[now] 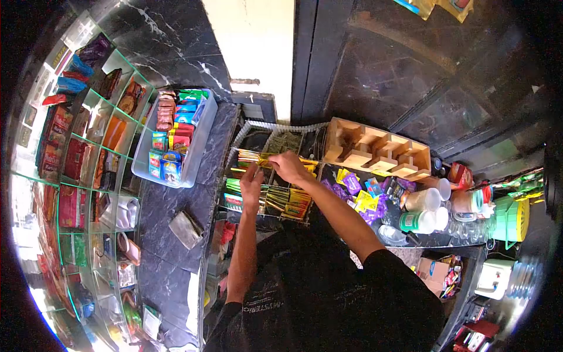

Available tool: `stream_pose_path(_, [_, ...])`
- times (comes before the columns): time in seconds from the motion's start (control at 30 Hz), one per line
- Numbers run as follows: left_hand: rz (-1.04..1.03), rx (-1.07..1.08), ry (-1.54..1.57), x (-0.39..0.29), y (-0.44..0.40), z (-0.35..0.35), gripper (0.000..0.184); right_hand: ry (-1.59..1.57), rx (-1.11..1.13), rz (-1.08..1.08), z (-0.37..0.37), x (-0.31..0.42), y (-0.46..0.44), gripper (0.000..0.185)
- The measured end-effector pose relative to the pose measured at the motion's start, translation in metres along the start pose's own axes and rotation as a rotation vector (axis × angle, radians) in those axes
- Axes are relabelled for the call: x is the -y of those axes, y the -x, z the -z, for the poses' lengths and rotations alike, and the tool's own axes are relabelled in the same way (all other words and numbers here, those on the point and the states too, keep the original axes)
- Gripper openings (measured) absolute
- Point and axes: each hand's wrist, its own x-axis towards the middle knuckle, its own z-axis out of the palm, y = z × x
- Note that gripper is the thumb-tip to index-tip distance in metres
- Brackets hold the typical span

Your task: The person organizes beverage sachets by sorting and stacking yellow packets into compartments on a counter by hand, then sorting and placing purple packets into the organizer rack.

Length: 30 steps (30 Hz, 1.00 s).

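Observation:
Both hands are over a wire rack (258, 215) split into compartments of upright packets. My left hand (252, 179) is closed above the left compartments, its fingers curled; what lies in them is hidden. Just right of it, my right hand (287, 168) pinches at the top of a yellow packet (265, 161) in the upper row. Below the hands stand green-edged sachets (233, 186), and yellow and orange sachets (298, 202) fill the lower right compartment.
A clear plastic bin (199, 141) of sachets stands left, beside glass shelves (88, 176) of packaged goods. Right of the rack are a wooden divided holder (378, 149), loose purple packets (352, 183) and plastic jars (423, 200). A folded grey pouch (186, 229) lies on the dark counter.

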Motion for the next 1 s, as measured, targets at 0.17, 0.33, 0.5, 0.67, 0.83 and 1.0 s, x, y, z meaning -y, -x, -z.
stream_pose_path(0.17, [0.023, 0.094, -0.091, 0.022, -0.018, 0.006, 0.048, 0.07, 0.064, 0.013, -0.008, -0.006, -0.005, 0.012])
stream_pose_path(0.33, [-0.044, 0.062, -0.153, 0.023, -0.023, 0.001, 0.046, 0.071, 0.104, -0.031, -0.003, -0.006, -0.015, 0.011])
stream_pose_path(0.5, [-0.077, 0.03, -0.446, 0.023, -0.026, 0.002, 0.044, 0.174, 0.211, -0.007, 0.002, -0.007, -0.016, 0.01])
stream_pose_path(0.67, [-0.079, 0.025, -0.526, 0.034, -0.029, 0.002, 0.042, 0.216, 0.225, -0.095, -0.026, -0.003, -0.018, 0.011])
stream_pose_path(0.83, [0.041, -0.049, -0.681, 0.043, -0.032, -0.001, 0.033, 0.282, 0.065, -0.081, -0.034, 0.0, -0.02, 0.02])
stream_pose_path(1.0, [0.024, -0.03, -0.452, 0.034, -0.03, -0.005, 0.03, 0.143, 0.08, -0.105, -0.043, -0.015, -0.017, 0.013])
